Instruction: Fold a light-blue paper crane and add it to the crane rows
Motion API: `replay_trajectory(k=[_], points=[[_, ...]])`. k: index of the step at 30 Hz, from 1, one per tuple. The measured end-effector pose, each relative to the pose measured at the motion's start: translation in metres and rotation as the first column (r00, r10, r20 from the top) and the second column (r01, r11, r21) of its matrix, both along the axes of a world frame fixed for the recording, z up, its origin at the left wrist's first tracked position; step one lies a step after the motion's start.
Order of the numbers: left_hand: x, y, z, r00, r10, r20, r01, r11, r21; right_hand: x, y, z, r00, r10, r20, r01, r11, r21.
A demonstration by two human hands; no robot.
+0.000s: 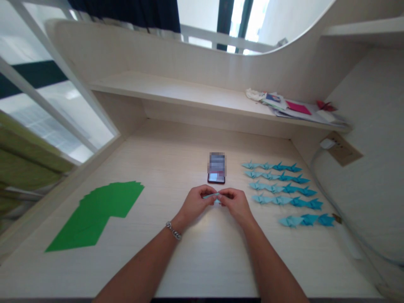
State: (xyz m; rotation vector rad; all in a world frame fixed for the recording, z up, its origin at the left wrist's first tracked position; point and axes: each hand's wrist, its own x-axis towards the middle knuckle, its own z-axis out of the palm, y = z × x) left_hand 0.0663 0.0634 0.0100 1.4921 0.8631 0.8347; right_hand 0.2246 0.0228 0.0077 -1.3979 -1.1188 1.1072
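Between my two hands is a small piece of folded light blue paper (217, 200), mostly hidden by the fingers. My left hand (199, 202) pinches its left side, and my right hand (232, 201) pinches the right side. The fingertips of both hands almost meet. Just beyond them a phone (216, 168) lies on the desk with its screen lit and partly blurred. To the right, folded blue paper cranes (279, 188) stand in several rows, paler on the left and deeper blue on the right. The nearest row (307, 220) is shorter than the others.
Green paper sheets (94, 210) lie fanned out on the left of the desk (151, 160). A shelf (176, 90) at the back carries papers (298, 107) and a red folded piece (326, 106). A white cable (330, 193) runs from a wall socket (342, 148) down the right side.
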Motion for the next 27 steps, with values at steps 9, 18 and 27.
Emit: replay_trajectory(k=[9,18,27], points=[[0.0000,0.0011,0.0029,0.999,0.012,0.037,-0.011,0.999,-0.032,0.0008,-0.0020,0.0021,0.992,-0.005,-0.125,0.000,0.999,-0.047],[-0.0005,-0.0012,0.0069,0.998,0.052,-0.018,-0.050,0.996,0.078,-0.0008,-0.0027,0.0048,0.993,0.000,-0.115,-0.003,1.000,-0.019],[-0.0020,0.0002,0.0062,1.000,0.022,-0.013,-0.022,0.999,0.024,-0.0011,-0.0031,0.0034,0.996,0.012,-0.085,-0.012,1.000,-0.003]])
